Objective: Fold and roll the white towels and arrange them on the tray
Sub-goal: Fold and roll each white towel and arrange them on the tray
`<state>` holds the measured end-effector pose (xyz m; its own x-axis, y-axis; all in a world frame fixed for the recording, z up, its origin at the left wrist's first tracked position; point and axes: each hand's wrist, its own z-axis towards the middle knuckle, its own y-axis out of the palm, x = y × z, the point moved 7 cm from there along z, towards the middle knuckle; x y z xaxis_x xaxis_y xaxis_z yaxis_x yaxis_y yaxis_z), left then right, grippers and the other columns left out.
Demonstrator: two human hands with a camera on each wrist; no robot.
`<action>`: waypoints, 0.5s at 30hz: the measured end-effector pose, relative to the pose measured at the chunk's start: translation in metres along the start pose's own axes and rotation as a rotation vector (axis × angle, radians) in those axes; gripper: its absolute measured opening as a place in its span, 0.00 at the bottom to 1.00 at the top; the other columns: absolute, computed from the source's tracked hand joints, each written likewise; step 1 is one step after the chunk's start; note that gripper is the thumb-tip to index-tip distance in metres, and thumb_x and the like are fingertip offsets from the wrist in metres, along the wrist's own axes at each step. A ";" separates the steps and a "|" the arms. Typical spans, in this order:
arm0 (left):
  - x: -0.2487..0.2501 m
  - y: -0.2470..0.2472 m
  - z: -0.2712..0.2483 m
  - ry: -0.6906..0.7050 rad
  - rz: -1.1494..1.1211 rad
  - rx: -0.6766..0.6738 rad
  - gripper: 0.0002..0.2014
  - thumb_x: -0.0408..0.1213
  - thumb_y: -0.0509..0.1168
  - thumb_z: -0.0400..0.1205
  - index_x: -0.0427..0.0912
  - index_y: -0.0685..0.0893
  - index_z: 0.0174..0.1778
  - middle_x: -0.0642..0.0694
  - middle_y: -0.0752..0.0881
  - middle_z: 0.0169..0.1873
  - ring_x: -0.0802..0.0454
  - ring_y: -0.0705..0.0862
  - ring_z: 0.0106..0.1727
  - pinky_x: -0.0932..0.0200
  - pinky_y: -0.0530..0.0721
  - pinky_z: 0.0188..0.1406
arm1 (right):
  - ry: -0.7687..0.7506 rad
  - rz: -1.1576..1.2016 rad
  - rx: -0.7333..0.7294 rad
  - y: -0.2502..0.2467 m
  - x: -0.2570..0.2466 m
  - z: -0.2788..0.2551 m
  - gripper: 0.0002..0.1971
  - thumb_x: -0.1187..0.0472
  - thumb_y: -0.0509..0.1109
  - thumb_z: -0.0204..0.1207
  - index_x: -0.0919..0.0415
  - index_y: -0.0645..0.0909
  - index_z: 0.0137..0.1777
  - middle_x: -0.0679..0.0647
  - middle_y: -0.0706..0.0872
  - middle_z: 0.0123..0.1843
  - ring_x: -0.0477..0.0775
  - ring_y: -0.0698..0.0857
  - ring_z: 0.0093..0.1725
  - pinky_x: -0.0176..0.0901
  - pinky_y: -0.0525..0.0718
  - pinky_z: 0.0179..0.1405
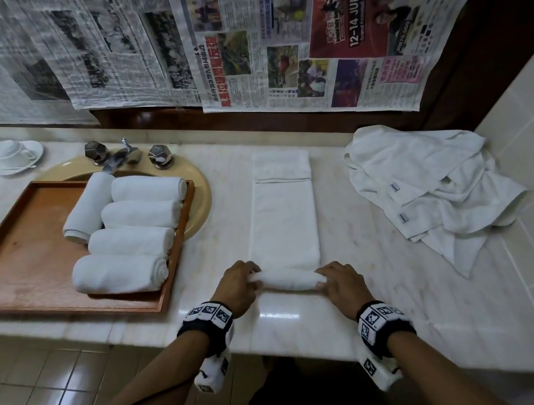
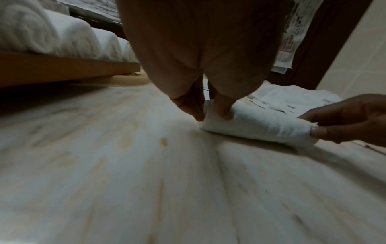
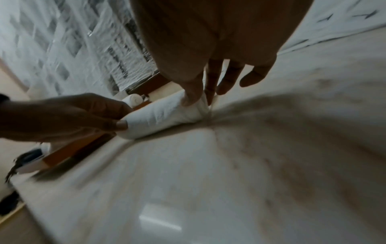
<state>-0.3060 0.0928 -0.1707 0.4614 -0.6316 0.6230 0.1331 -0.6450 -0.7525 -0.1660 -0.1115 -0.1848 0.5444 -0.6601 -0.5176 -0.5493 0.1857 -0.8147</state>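
Left hand: fingers curled, pinching the roll's left end.
Right hand: thumb and fingers pinching its right end.

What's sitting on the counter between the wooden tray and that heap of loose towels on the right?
In the head view, a folded towel lies flat between the tray and the heap, its near end rolled under the left hand and right hand.

Newspaper sheets are seen taped across the top of the frame, over a dark wooden panel. A cup is turned upside down on a saucer at the upper left, on the marble counter. A chrome tap with two faceted knobs is set behind a beige basin. Beige floor tiles are shown at the lower left.
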 end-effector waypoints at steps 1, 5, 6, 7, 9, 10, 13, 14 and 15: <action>0.000 -0.002 0.001 -0.026 -0.045 0.020 0.13 0.34 0.70 0.80 0.44 0.81 0.60 0.43 0.85 0.48 0.45 0.81 0.49 0.57 0.75 0.49 | 0.025 0.054 0.013 -0.003 0.001 0.003 0.27 0.39 0.54 0.75 0.50 0.81 0.68 0.47 0.83 0.64 0.57 0.77 0.63 0.54 0.74 0.63; -0.002 -0.002 0.011 -0.151 -0.146 0.050 0.12 0.34 0.66 0.81 0.47 0.73 0.57 0.43 0.85 0.35 0.44 0.81 0.41 0.56 0.73 0.39 | 0.117 0.138 0.103 -0.010 0.004 0.010 0.11 0.56 0.68 0.80 0.44 0.77 0.61 0.38 0.83 0.52 0.52 0.82 0.58 0.49 0.68 0.54; -0.002 -0.001 0.012 -0.175 -0.148 0.055 0.12 0.34 0.66 0.81 0.48 0.72 0.56 0.42 0.84 0.34 0.42 0.82 0.41 0.54 0.75 0.39 | 0.139 0.121 0.120 -0.011 0.004 0.010 0.10 0.57 0.68 0.80 0.45 0.75 0.59 0.38 0.83 0.50 0.51 0.83 0.56 0.48 0.68 0.53; -0.001 0.000 0.013 -0.193 -0.147 0.063 0.13 0.34 0.66 0.81 0.49 0.71 0.57 0.42 0.84 0.34 0.41 0.83 0.42 0.53 0.78 0.40 | 0.154 0.100 0.131 -0.013 0.003 0.011 0.09 0.56 0.67 0.81 0.45 0.73 0.58 0.39 0.83 0.49 0.51 0.84 0.55 0.49 0.69 0.53; 0.003 -0.001 0.015 -0.199 -0.126 0.088 0.15 0.34 0.66 0.81 0.50 0.69 0.59 0.41 0.84 0.38 0.42 0.83 0.46 0.49 0.81 0.45 | 0.151 0.023 0.157 -0.016 -0.003 0.011 0.08 0.55 0.66 0.81 0.47 0.72 0.57 0.43 0.85 0.49 0.53 0.84 0.53 0.51 0.72 0.55; 0.005 -0.003 0.015 -0.186 -0.105 0.107 0.17 0.34 0.66 0.81 0.51 0.69 0.61 0.42 0.84 0.41 0.42 0.83 0.46 0.48 0.81 0.46 | 0.139 -0.016 0.175 -0.018 -0.007 0.010 0.07 0.56 0.66 0.81 0.48 0.73 0.57 0.45 0.85 0.49 0.54 0.83 0.53 0.52 0.73 0.55; 0.006 -0.007 0.017 -0.130 0.011 0.165 0.15 0.36 0.68 0.81 0.54 0.73 0.60 0.48 0.78 0.54 0.44 0.82 0.39 0.52 0.76 0.42 | 0.094 -0.086 0.265 -0.021 -0.015 0.008 0.11 0.64 0.70 0.75 0.51 0.78 0.54 0.50 0.80 0.57 0.56 0.81 0.54 0.54 0.77 0.52; 0.007 -0.008 0.017 -0.098 0.072 0.180 0.11 0.38 0.68 0.82 0.54 0.77 0.57 0.50 0.77 0.57 0.44 0.83 0.37 0.54 0.76 0.40 | 0.061 -0.114 0.287 -0.020 -0.018 0.008 0.13 0.68 0.71 0.71 0.51 0.80 0.52 0.50 0.79 0.57 0.56 0.81 0.52 0.53 0.78 0.49; 0.007 -0.007 0.016 -0.063 0.124 0.186 0.06 0.39 0.67 0.83 0.54 0.81 0.54 0.52 0.77 0.58 0.43 0.84 0.37 0.55 0.76 0.37 | 0.025 -0.144 0.312 -0.019 -0.021 0.007 0.16 0.72 0.72 0.67 0.51 0.80 0.48 0.49 0.79 0.56 0.56 0.82 0.49 0.52 0.77 0.45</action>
<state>-0.2899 0.0998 -0.1645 0.5374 -0.6695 0.5128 0.2284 -0.4698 -0.8527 -0.1626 -0.0957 -0.1601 0.5842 -0.7127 -0.3883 -0.2455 0.3009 -0.9215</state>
